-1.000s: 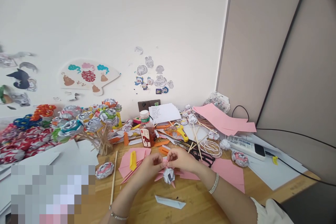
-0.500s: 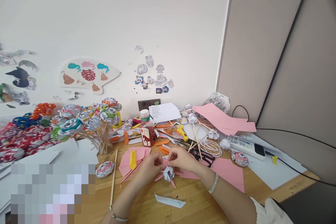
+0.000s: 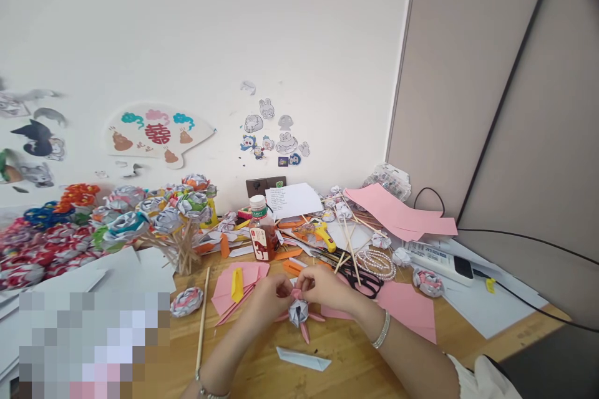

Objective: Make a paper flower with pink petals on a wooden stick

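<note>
Both of my hands meet over the wooden desk (image 3: 355, 355). My left hand (image 3: 267, 298) and my right hand (image 3: 324, 286) pinch the top of a small paper flower (image 3: 299, 312), grey-white with pink pointed petals sticking out below. Fingers of both hands are closed on it. A bracelet circles each wrist. A folded white paper piece (image 3: 303, 359) lies on the desk just in front of the flower. Pink folded sheets with a yellow strip (image 3: 237, 284) lie left of my left hand.
A bunch of paper roses on sticks (image 3: 154, 218) stands at left. A red-labelled bottle (image 3: 261, 237), a wooden stick (image 3: 203, 318), a loose paper rose (image 3: 186, 302), pearls (image 3: 377, 262), scissors (image 3: 360, 279), pink sheets (image 3: 397, 212), a white remote (image 3: 440, 260) and cables crowd the desk.
The paper flower has turned slightly between my fingers and its pink petals point in a different way. My hands stay in nearly the same place.
</note>
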`<state>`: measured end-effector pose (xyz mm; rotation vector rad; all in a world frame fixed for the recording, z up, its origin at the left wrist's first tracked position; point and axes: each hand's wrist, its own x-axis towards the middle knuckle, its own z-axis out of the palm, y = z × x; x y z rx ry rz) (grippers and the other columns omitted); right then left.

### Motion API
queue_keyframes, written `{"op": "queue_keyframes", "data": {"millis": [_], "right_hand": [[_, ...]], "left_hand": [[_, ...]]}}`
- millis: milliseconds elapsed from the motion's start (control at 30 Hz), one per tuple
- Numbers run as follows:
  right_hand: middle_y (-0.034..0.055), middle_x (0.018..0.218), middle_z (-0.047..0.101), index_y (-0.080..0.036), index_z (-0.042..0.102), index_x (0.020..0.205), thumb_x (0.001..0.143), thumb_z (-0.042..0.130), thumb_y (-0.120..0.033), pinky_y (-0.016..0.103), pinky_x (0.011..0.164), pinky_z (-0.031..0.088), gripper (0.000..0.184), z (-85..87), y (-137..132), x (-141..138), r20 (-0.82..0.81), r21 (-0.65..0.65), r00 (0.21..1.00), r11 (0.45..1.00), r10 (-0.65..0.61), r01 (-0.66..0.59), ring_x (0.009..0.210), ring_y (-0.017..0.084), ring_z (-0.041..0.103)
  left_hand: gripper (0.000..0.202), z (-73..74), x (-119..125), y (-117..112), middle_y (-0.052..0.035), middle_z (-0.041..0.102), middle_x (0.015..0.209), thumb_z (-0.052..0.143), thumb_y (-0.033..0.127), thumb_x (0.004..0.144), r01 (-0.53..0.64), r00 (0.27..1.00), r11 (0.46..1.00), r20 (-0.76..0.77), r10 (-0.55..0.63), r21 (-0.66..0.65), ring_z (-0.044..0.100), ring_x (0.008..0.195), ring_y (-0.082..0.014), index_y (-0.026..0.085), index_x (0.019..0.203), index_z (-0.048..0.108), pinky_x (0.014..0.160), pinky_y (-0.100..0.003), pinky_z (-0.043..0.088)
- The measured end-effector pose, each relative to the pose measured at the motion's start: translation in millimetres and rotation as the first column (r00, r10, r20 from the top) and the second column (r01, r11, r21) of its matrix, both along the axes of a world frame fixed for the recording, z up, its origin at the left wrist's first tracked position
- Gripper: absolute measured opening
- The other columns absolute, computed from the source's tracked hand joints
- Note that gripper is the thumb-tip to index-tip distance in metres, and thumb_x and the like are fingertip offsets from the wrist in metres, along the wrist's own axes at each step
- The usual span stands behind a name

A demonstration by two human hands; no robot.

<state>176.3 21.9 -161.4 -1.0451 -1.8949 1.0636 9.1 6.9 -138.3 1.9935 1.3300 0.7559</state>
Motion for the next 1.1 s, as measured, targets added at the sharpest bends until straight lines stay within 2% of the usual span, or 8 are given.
{"op": "queue_keyframes", "data": {"millis": [267, 367, 467, 533, 667, 800, 933, 1100], "right_hand": [[-0.0005, 0.064, 0.064, -0.016, 0.062, 0.064, 0.066, 0.067, -0.016, 0.022, 0.056, 0.044, 0.005, 8.3, -5.4, -2.8, 0.023, 0.044, 0.999, 0.998, -0.039, 0.038, 0.062, 0.014, 0.059], [-0.0003, 0.065, 0.064, -0.016, 0.062, 0.064, 0.066, 0.066, -0.015, 0.023, 0.059, 0.045, 0.005, 15.7, -8.4, -1.9, -0.022, 0.049, 0.999, 0.998, -0.045, 0.046, 0.063, 0.014, 0.06], [0.0001, 0.067, 0.065, -0.016, 0.062, 0.061, 0.065, 0.067, -0.013, 0.025, 0.065, 0.046, 0.007, 22.4, -11.2, -2.2, -0.074, 0.079, 0.995, 0.994, -0.069, 0.075, 0.068, 0.015, 0.061], [0.0003, 0.069, 0.065, -0.016, 0.063, 0.062, 0.065, 0.067, -0.013, 0.025, 0.066, 0.047, 0.006, 25.0, -13.1, -3.1, -0.113, 0.082, 0.992, 0.994, -0.06, 0.069, 0.069, 0.015, 0.062], [-0.0001, 0.07, 0.065, -0.017, 0.066, 0.065, 0.068, 0.067, -0.012, 0.023, 0.064, 0.046, 0.006, 30.4, -17.8, -3.3, -0.104, 0.133, 0.993, 0.988, -0.059, 0.072, 0.069, 0.014, 0.061], [-0.0005, 0.07, 0.065, -0.019, 0.069, 0.068, 0.071, 0.068, -0.012, 0.022, 0.065, 0.043, 0.008, 35.4, -19.3, -0.3, -0.047, 0.309, 0.997, 0.949, -0.055, 0.067, 0.07, 0.014, 0.059], [0.0011, 0.075, 0.068, -0.021, 0.07, 0.074, 0.076, 0.068, -0.02, 0.025, 0.07, 0.043, 0.003, 33.8, -14.4, 4.2, -0.068, 0.445, 0.996, 0.895, 0.065, -0.028, 0.075, 0.015, 0.06], [0.0022, 0.085, 0.069, -0.022, 0.069, 0.084, 0.08, 0.065, -0.029, 0.027, 0.076, 0.043, 0.009, 40.6, -17.6, 9.0, 0.028, 0.465, 0.995, 0.88, 0.097, -0.099, 0.082, 0.016, 0.06]], "left_hand": [[0.011, 7.4, 0.7, -4.5, 0.0035, 0.056, 0.052, 0.06, 0.02, 0.059, -0.029, 0.996, 0.999, 0.087, 0.032, -0.034, 0.051, 0.05, -0.0125, 0.017, 0.055, 0.05, 0.047, -0.022, 0.033], [0.021, 18.9, -5.5, -4.0, 0.0003, 0.063, 0.06, 0.068, 0.034, 0.06, 0.08, 0.965, 0.974, 0.26, -0.023, -0.212, 0.059, 0.059, -0.016, 0.016, 0.064, 0.056, 0.055, -0.025, 0.042], [0.034, 29.4, -12.6, -4.8, -0.0012, 0.067, 0.069, 0.061, 0.048, 0.069, 0.121, 0.9, 0.911, 0.431, 0.067, -0.393, 0.063, 0.07, -0.0181, 0.016, 0.079, 0.06, 0.064, -0.028, 0.047], [0.034, 31.3, -14.6, -5.9, -0.0006, 0.067, 0.073, 0.066, 0.046, 0.066, 0.151, 0.89, 0.885, 0.45, 0.072, -0.44, 0.062, 0.071, -0.0167, 0.016, 0.081, 0.063, 0.065, -0.027, 0.045], [0.029, 27.8, -11.4, -7.2, 0.003, 0.062, 0.065, 0.077, 0.038, 0.054, 0.206, 0.87, 0.883, 0.491, 0.032, -0.422, 0.057, 0.067, -0.0132, 0.016, 0.064, 0.061, 0.066, -0.024, 0.042], [0.029, 29.9, -7.5, -8.9, 0.0054, 0.056, 0.061, 0.074, 0.04, 0.057, 0.205, 0.842, 0.905, 0.538, 0.03, -0.372, 0.052, 0.061, -0.0112, 0.017, 0.064, 0.057, 0.062, -0.023, 0.04], [0.027, 36.7, -7.0, -11.5, 0.0066, 0.054, 0.06, 0.07, 0.038, 0.058, 0.204, 0.85, 0.899, 0.526, 0.033, -0.387, 0.051, 0.057, -0.011, 0.019, 0.063, 0.051, 0.06, -0.025, 0.041], [0.024, 39.8, -8.5, -11.6, 0.0062, 0.053, 0.059, 0.066, 0.038, 0.06, 0.188, 0.874, 0.922, 0.486, 0.0, -0.339, 0.05, 0.058, -0.0113, 0.018, 0.061, 0.052, 0.059, -0.023, 0.04]]}}
